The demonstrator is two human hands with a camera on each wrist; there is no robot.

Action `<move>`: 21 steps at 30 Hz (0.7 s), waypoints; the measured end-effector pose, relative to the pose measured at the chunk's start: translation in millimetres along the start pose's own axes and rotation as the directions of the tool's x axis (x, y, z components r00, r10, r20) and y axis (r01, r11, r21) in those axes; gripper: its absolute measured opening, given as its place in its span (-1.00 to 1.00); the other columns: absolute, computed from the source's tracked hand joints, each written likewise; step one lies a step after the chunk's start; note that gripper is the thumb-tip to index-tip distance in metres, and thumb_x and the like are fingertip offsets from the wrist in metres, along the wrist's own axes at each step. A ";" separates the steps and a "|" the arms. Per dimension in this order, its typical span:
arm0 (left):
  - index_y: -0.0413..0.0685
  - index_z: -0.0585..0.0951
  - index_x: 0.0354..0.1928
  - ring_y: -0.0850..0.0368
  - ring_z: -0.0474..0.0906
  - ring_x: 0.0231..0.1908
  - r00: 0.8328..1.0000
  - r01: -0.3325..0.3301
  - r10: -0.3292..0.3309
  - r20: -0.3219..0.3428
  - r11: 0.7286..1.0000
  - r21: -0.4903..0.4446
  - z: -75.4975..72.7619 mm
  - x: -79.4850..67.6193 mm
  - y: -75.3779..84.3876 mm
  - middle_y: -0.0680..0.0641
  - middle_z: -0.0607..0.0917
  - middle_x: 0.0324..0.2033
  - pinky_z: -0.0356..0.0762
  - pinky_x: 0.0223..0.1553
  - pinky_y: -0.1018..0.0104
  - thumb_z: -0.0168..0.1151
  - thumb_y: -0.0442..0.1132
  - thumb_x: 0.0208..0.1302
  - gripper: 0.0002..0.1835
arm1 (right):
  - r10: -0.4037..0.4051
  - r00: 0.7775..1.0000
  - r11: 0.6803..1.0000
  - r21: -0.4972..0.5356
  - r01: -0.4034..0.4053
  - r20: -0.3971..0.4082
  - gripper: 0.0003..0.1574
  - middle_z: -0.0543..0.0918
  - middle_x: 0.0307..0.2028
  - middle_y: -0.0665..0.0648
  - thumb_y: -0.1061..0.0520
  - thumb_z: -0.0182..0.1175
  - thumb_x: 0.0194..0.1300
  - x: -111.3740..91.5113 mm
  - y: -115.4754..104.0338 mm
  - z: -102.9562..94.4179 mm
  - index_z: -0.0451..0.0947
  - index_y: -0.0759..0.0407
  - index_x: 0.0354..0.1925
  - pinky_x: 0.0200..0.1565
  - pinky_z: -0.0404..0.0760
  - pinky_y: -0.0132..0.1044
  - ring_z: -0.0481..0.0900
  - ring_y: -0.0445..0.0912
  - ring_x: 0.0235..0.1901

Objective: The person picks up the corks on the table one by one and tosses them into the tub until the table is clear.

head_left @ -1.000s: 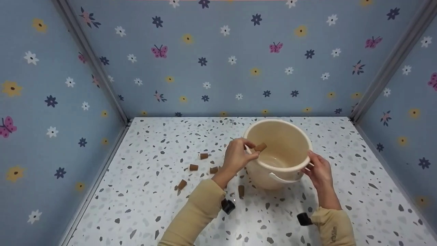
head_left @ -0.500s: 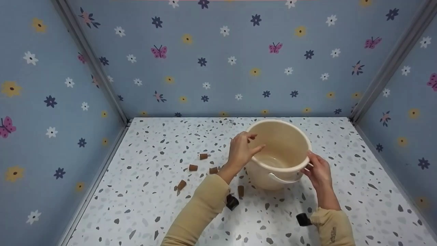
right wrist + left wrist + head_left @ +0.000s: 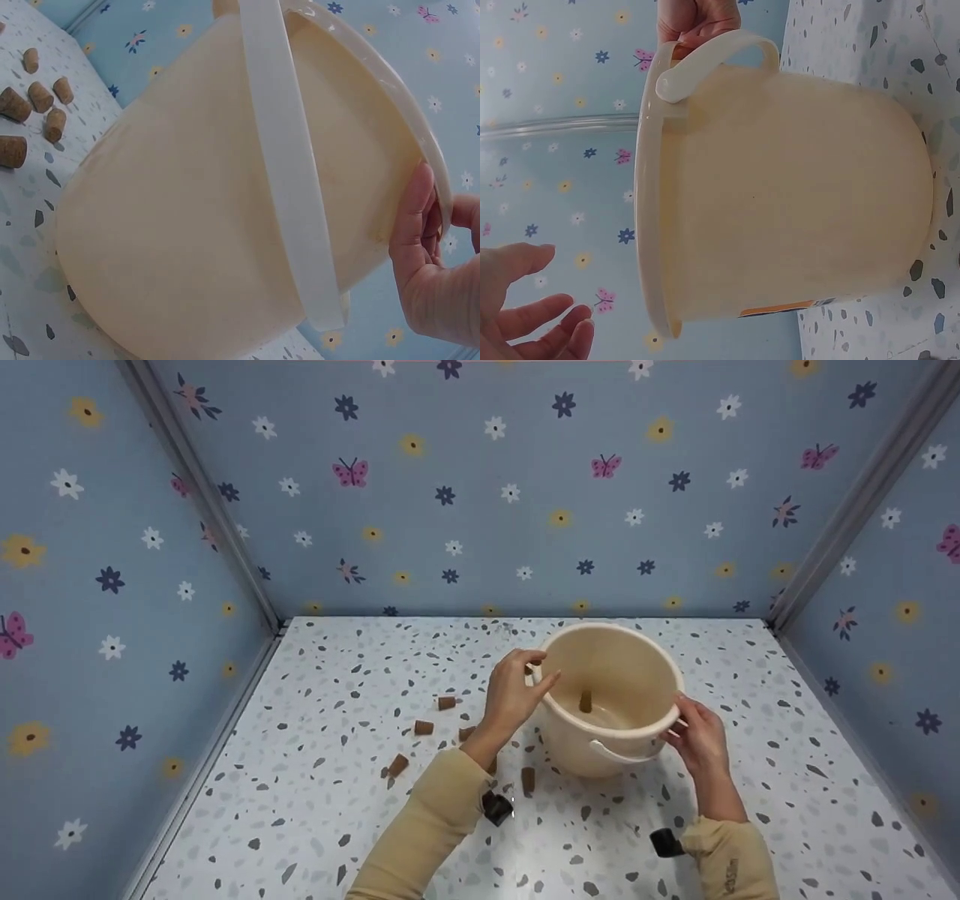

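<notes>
A cream plastic bucket (image 3: 592,750) stands upright on the speckled table, its white handle (image 3: 289,172) hanging down on the near side. My right hand (image 3: 701,735) grips the rim on the right, thumb and fingers on either side of it in the right wrist view. At the rim's left side is my left hand (image 3: 510,694), fingers spread and holding nothing; the left wrist view shows a gap between its fingertips and the bucket. One brown cork (image 3: 586,701) is inside the bucket. Left of the bucket lie several loose corks (image 3: 424,727), some partly hidden by the left forearm.
Blue flowered panels (image 3: 480,510) wall in the table (image 3: 337,675) at the back and both sides, with grey metal strips at the corners. Another cork (image 3: 529,780) lies close to the bucket's near left base. Each sleeve wears a black wrist device (image 3: 497,808).
My left hand has let go of a cork, which dropped into the bucket, and has drawn back left to the rim. The right hand keeps its grip on the rim.
</notes>
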State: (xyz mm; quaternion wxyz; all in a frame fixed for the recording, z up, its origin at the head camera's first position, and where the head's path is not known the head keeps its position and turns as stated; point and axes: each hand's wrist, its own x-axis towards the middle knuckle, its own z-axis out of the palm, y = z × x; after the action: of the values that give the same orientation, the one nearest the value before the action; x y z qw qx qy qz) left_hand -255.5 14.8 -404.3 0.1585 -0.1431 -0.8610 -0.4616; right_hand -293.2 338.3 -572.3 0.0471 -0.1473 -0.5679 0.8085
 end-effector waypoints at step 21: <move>-0.22 0.58 -0.16 0.07 0.48 -0.28 0.999 0.033 -0.034 -0.031 0.999 -0.033 -25.6 -24.0 -37.1 -0.10 0.59 -0.26 0.44 -0.23 0.28 0.26 -0.21 0.08 -0.70 | 0.060 0.996 0.997 0.050 -0.057 -0.069 -0.66 0.50 -0.51 0.04 0.06 0.08 0.24 -95.2 -75.9 74.9 0.32 0.32 -0.17 -0.54 0.53 -0.37 0.54 -0.17 -0.56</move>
State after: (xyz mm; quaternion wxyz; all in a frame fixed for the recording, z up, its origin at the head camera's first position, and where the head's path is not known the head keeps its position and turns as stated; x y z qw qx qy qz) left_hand -244.6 -28.9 -428.4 0.1620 -0.1237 -0.8531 -0.4803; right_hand -231.3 274.0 -460.7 0.0468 -0.1911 -0.5417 0.8172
